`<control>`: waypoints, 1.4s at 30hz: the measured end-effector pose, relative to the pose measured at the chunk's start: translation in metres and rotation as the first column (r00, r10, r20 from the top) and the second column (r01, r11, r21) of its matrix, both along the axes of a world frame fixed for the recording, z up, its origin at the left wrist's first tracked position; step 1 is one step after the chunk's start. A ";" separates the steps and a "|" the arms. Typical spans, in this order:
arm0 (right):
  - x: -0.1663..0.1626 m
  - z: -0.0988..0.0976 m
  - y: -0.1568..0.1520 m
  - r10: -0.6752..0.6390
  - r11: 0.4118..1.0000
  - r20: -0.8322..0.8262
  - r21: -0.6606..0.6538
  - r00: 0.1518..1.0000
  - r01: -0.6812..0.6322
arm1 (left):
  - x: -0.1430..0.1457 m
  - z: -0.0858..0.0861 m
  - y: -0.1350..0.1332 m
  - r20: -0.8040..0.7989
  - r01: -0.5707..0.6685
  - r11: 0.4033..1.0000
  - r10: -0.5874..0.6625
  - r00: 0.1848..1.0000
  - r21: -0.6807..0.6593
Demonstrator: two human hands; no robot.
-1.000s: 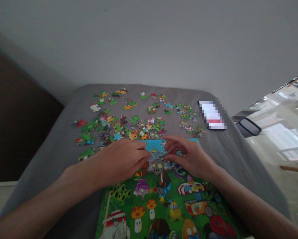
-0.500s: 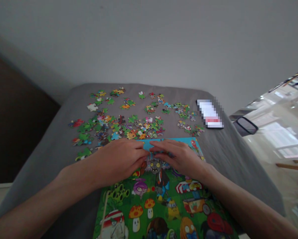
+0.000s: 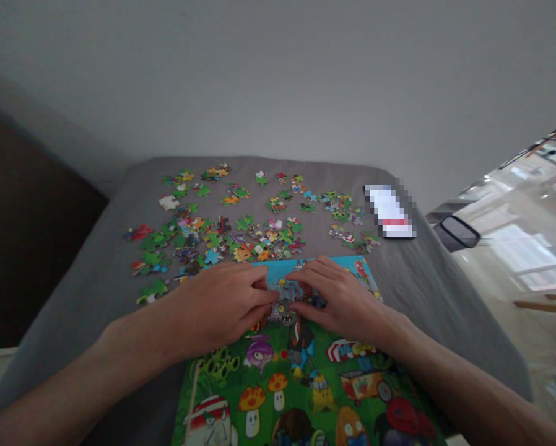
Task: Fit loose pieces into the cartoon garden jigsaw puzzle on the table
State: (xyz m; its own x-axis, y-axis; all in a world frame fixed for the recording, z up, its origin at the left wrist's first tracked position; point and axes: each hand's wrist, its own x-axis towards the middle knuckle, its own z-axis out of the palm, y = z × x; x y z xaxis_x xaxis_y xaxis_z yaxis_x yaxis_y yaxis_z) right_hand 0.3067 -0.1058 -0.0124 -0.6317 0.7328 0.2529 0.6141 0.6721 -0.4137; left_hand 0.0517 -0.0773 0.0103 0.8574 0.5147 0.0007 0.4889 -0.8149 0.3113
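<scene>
Grey cloth (image 3: 92, 279) covers the tabletop below a white wall (image 3: 278, 74). Both my hands rest on the puzzle (image 3: 301, 378), fingertips nearly meeting at its blue upper part. My left hand (image 3: 220, 305) curls its fingers down, and I cannot tell whether they pinch a piece. My right hand (image 3: 345, 302) lies with fingers stretched flat, holding nothing. Loose pieces (image 3: 241, 238) lie scattered just beyond, with a phone (image 3: 389, 210) to their right.

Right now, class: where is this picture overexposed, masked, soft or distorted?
Head view: the glossy area at right is washed out; a pixelated patch masks a white rectangular object; the scattered colourful jigsaw pieces look soft; the grey cloth surface looks stretched; left hand and right hand are evenly lit.
</scene>
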 end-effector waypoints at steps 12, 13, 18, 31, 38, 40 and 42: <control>0.006 0.003 -0.001 0.008 0.998 -0.016 -0.058 1.000 -0.009 | 0.013 -0.002 -0.015 -0.018 0.018 0.979 -0.015 1.000 0.202; 0.007 0.004 -0.002 0.009 0.998 -0.002 -0.068 1.000 -0.009 | 0.013 -0.001 -0.016 -0.019 0.018 0.982 -0.014 1.000 0.190; 0.010 0.008 -0.005 0.055 0.994 0.127 -0.097 0.990 -0.043 | 0.012 0.001 -0.014 -0.024 -0.002 0.992 0.005 1.000 0.124; 0.007 -0.008 0.001 -0.037 0.999 0.049 -0.035 0.998 0.039 | 0.023 0.007 -0.020 -0.140 -0.009 0.951 0.055 0.989 0.308; 0.009 -0.008 0.006 -0.122 0.991 -0.018 0.050 0.992 0.123 | 0.021 0.009 -0.020 -0.182 -0.031 0.967 0.079 0.980 0.251; 0.015 -0.009 0.012 -0.180 0.981 -0.010 0.067 0.984 0.180 | 0.019 0.009 -0.021 -0.185 -0.029 0.970 0.075 0.980 0.241; 0.021 -0.012 0.017 -0.219 0.974 0.025 0.071 0.975 0.217 | 0.018 0.009 -0.021 -0.180 -0.028 0.976 0.069 0.981 0.218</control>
